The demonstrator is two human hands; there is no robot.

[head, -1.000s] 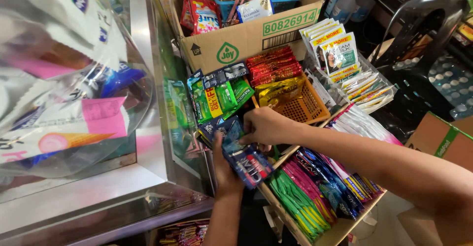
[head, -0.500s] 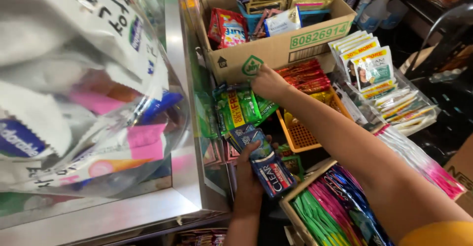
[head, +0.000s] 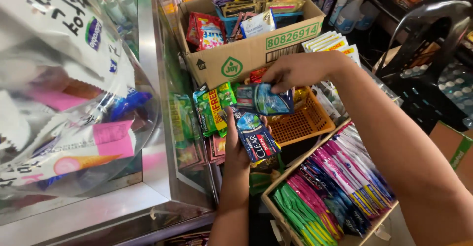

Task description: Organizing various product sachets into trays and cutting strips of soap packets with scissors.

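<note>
My left hand (head: 235, 147) holds a strip of dark blue sachets (head: 256, 136) upright in front of the shelf. Just above it, my right hand (head: 295, 71) pinches another blue sachet strip (head: 265, 99) and holds it flat, close to the first. Both strips hang over an orange plastic basket (head: 303, 123). Green sachet strips (head: 214, 109) hang just left of my left hand.
A cardboard box (head: 246, 54) full of mixed packets stands behind the hands. A wooden tray (head: 276, 211) of green, pink and blue sachets sits at lower right. A clear bag of wrapped snacks (head: 69, 93) on a metal counter fills the left. A black chair (head: 423, 34) stands at right.
My right hand has come back from near the cardboard box and now holds a blue sachet strip above the one in my left hand. The camera has moved closer.
</note>
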